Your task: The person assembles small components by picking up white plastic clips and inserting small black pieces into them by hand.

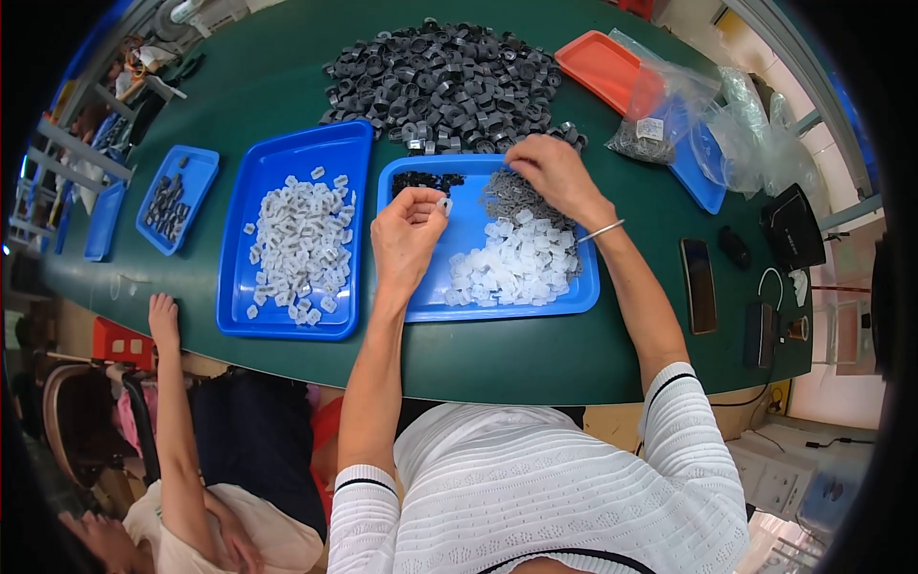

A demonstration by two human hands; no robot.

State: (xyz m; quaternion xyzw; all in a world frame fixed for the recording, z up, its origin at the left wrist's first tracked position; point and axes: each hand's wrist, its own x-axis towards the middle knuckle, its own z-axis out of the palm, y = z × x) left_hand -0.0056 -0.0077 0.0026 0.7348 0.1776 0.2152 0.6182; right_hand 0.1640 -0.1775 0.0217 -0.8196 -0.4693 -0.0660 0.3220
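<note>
My left hand [406, 234] is raised over the left part of a blue tray [394, 172], pinching a small whitish plastic piece [445, 205] between thumb and fingertips. At the tray's far right, my right hand [555, 172] reaches down with its fingers drawn together by a heap of small grey parts [526, 201]; what its fingertips grip, if anything, is hidden. Translucent white plastic pieces [516, 263] fill the near right of this tray. Small black parts [430, 180] lie in its far left, partly behind my left hand.
Beyond the tray spreads a big pile of black ring-like parts [445, 81]. A deeper blue tray [359, 287] at left holds whitish pieces. Farther left is a smaller blue tray [196, 158]. An orange tray [583, 57], plastic bags [741, 143] and a phone [699, 285] lie right. Another person's hand [164, 319] rests at the table's left edge.
</note>
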